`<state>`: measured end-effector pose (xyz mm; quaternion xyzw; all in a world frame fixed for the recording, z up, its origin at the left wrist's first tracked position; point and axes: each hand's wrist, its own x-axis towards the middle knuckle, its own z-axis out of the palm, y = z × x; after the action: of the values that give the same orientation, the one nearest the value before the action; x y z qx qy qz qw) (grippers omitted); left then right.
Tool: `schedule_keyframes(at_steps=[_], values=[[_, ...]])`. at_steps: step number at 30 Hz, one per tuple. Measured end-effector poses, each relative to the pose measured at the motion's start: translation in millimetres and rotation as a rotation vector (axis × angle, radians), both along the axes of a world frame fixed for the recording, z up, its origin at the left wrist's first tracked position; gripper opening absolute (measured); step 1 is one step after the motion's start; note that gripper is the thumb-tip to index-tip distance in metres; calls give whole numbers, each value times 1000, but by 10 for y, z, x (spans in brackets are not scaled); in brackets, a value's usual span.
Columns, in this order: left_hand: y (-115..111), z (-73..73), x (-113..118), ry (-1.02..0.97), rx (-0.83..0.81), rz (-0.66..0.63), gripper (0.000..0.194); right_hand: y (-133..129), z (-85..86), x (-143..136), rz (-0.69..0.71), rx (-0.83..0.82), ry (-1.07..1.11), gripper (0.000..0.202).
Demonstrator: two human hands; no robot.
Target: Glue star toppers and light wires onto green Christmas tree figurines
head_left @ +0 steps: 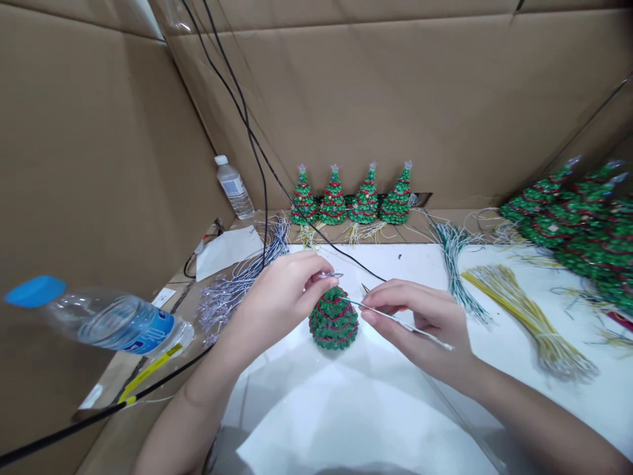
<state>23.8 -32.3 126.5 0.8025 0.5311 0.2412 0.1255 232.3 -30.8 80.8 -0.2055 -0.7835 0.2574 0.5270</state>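
Note:
A small green Christmas tree figure (333, 323) with red garlands stands upright on the white tabletop, between my hands. My left hand (297, 284) is closed in a pinch at the tree's top, its fingertips on a clear, pale star (337, 274). Part of the star is hidden by the fingers. To the right of the tree, my right hand (420, 316) is closed on a thin green-and-white wire (395, 319), whose one end reaches the tree near its top. A pointed metal tip (364, 288) shows by the right fingertips; the rest of that tool is covered.
Several finished trees (366, 196) line the back ledge, and more trees (583, 224) cluster at right. Bundles of green-white wires (457, 264), yellow wires (524, 310) and star-tipped wires (247, 274) lie around. Two water bottles (123, 323) stand left. Black cables (247, 125) hang across the back.

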Motion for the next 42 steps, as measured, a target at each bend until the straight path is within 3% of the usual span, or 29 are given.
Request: schedule_keyframes(at_steps=[7, 11, 14, 17, 20, 25, 28, 33, 42], values=[[-149, 55, 71, -16, 258, -81, 10, -27, 48, -19, -15, 151, -34, 14], [-232, 93, 82, -16, 396, -104, 8, -25, 18, -75, -72, 70, -71, 12], [-249, 97, 83, -8, 426, -109, 7, -63, 27, -79, -11, 77, 40, 20], [-251, 92, 86, -7, 437, -119, 7, -95, 48, -78, 56, 177, 109, 26], [-258, 89, 94, -3, 439, -119, 8, -113, 77, -69, 21, 266, 133, 33], [-262, 86, 105, -2, 424, -108, 9, -198, 171, 21, -71, 570, -54, 6], [-256, 77, 108, 8, 430, -111, 9, -241, 212, 49, -55, 562, -115, 12], [-243, 53, 106, 17, 430, -112, 10, -211, 213, 31, -142, 537, -120, 9], [-172, 38, 105, 22, 433, -108, 8, -262, 282, 136, -71, 373, -119, 26]])
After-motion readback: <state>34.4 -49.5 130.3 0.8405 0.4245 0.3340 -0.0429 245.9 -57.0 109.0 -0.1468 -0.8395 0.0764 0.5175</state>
